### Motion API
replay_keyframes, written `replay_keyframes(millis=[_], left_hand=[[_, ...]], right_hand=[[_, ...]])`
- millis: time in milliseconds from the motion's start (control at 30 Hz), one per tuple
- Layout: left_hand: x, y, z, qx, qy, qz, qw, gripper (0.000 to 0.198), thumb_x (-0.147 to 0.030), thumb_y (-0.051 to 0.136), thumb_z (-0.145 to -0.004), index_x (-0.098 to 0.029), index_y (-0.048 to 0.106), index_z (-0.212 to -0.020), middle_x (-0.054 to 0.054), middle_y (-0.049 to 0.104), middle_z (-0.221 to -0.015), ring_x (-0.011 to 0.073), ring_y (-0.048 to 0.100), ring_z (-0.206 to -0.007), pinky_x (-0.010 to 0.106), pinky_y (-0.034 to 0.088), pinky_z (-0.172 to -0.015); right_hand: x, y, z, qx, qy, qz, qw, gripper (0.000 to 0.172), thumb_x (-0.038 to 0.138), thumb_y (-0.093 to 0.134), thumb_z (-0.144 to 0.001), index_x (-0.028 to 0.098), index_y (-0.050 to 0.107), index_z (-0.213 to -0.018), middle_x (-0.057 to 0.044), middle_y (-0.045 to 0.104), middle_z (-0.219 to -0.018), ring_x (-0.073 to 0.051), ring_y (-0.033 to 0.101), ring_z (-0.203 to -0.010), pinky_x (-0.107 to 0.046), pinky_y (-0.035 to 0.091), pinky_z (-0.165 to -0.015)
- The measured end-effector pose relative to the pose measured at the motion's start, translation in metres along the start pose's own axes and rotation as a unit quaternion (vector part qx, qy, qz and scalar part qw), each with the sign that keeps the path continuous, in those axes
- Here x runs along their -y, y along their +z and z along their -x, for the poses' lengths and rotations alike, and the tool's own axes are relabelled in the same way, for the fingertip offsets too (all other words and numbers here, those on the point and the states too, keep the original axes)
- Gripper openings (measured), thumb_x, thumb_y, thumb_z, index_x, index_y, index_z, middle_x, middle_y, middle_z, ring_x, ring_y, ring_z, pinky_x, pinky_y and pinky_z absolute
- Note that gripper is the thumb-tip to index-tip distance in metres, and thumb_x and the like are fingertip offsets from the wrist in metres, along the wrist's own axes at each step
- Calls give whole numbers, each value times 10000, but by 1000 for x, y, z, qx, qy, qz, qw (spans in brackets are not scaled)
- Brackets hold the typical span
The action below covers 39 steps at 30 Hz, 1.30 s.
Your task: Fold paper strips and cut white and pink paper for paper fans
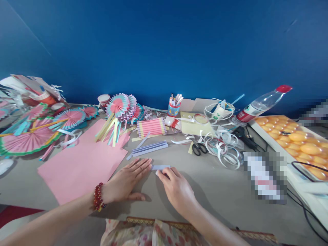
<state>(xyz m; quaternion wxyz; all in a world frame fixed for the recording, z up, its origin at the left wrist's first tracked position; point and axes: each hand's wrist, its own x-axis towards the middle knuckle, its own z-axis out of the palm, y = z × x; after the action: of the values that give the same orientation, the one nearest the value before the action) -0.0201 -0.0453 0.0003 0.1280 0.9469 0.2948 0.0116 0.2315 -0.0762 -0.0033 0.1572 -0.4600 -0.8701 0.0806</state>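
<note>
A short lavender paper strip (161, 167) lies crosswise on the table between my two hands. My left hand (132, 176), with a red bead bracelet (98, 197) at the wrist, is flat with its fingers stretched out, the tips over the strip's left end. Curled fingers of my right hand (176, 186) pinch at the strip's right end, hiding part of it. Just beyond them are folded lavender paper strips (151, 148) laid side by side. Large pink paper sheets (84, 164) spread to the left, partly behind my left hand.
Pleated paper fans (69, 119) crowd the left. Farther back are a pink-and-yellow folded paper piece (151, 127) and a pen cup (174, 108). Black-handled scissors (200, 149), curled white strips (225, 150), a tilted plastic bottle (261, 106), a glue gun (246, 138) and cables occupy the right.
</note>
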Motion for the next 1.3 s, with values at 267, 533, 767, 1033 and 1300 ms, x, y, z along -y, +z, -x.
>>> replay_keyframes(millis=[267,533,767,1033,1300], left_hand=[[5,-10,15,-12,-1,30,999,923,-649,458,-923,-219,-44,-1568,104,129,-1621,294,180,-1482,469,165,-1214],[3,-3,19,-1,-10,19,1000,963,-696,457,-894,-189,-3,-1571,126,130,-1618,297,183,-1482,478,128,-1220],[3,-4,20,-2,-4,22,1000,947,-680,454,-905,-199,-17,-1570,125,136,-1616,302,187,-1480,484,138,-1218],[3,-3,20,-8,-2,15,1000,941,-673,442,-915,-188,-28,-1570,127,126,-1618,296,182,-1482,475,122,-1220],[-1,-3,13,1,-18,-7,1000,952,-709,422,-899,-186,-2,-1571,132,146,-1614,292,186,-1480,462,107,-1215]], right_hand=[[-1,-5,-3,12,-4,3,1000,305,61,510,-912,181,653,-1152,-73,629,-940,-196,576,-878,-301,496,-765],[0,-3,-5,12,-10,0,1000,310,66,511,-916,173,647,-1174,-75,631,-940,-196,574,-864,-306,498,-767],[2,-1,-1,-8,-20,-6,1000,317,64,522,-907,177,642,-1178,-73,621,-938,-191,570,-863,-300,499,-767],[8,7,-4,8,-12,-8,1000,342,41,559,-879,165,632,-1190,-80,628,-971,-208,566,-911,-308,494,-800],[2,4,-3,6,-2,-8,1000,310,63,554,-895,175,646,-1168,-68,623,-940,-217,574,-894,-323,506,-768]])
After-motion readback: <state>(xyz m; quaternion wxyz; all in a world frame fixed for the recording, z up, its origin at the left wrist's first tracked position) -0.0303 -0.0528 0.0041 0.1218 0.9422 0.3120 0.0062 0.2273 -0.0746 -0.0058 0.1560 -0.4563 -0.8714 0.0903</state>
